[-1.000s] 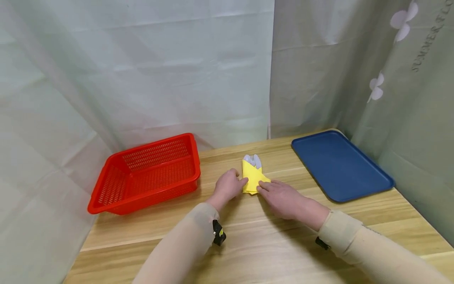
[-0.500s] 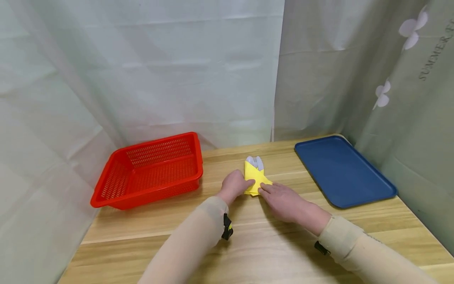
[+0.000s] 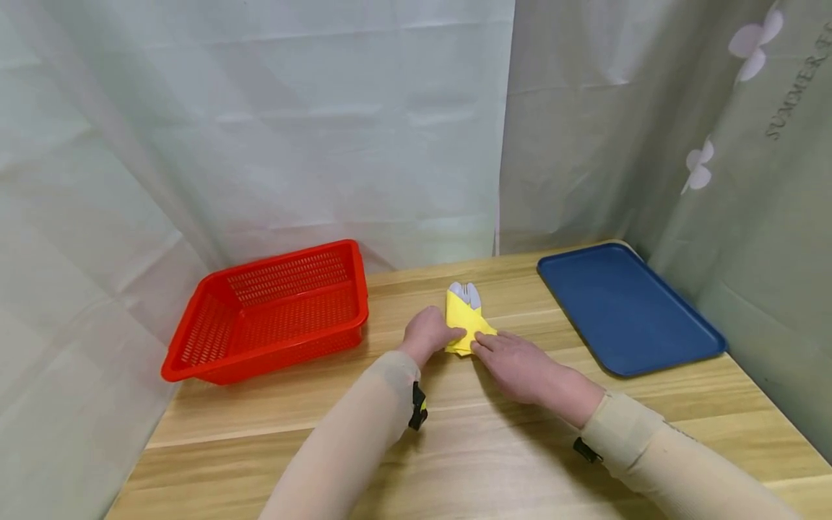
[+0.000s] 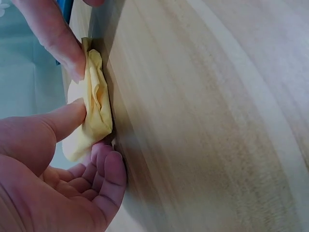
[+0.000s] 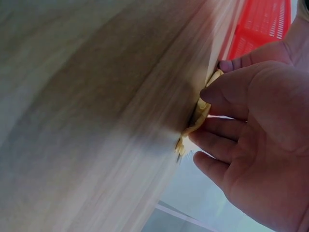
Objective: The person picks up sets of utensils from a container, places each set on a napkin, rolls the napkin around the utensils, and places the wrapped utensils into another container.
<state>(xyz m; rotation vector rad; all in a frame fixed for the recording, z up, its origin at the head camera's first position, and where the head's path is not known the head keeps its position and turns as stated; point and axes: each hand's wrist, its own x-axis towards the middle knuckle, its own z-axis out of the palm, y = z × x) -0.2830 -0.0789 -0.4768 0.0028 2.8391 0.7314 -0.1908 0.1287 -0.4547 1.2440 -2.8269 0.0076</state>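
A folded yellow napkin (image 3: 463,318) lies on the wooden table, wrapped around white cutlery. The tips of a spoon (image 3: 457,289), a fork (image 3: 465,292) and a knife (image 3: 474,296) stick out at its far end; their lower parts are hidden. My left hand (image 3: 429,335) holds the napkin's left edge, thumb on top and fingers curled at the side and underneath, as the left wrist view shows. On the right flap of the napkin (image 5: 203,111), my right hand (image 3: 520,368) presses with fairly straight fingertips, its thumb near the close edge.
A red perforated plastic basket (image 3: 260,370) stands on the left of the table (image 3: 273,426). At the right rear lies a flat blue tray (image 3: 630,310). Pale curtains (image 3: 312,130) hang behind and along both sides.
My left hand has shifted slightly right, and its thumb now reaches further over the napkin. The right hand keeps its place on the flap. The head view has shifted a little.
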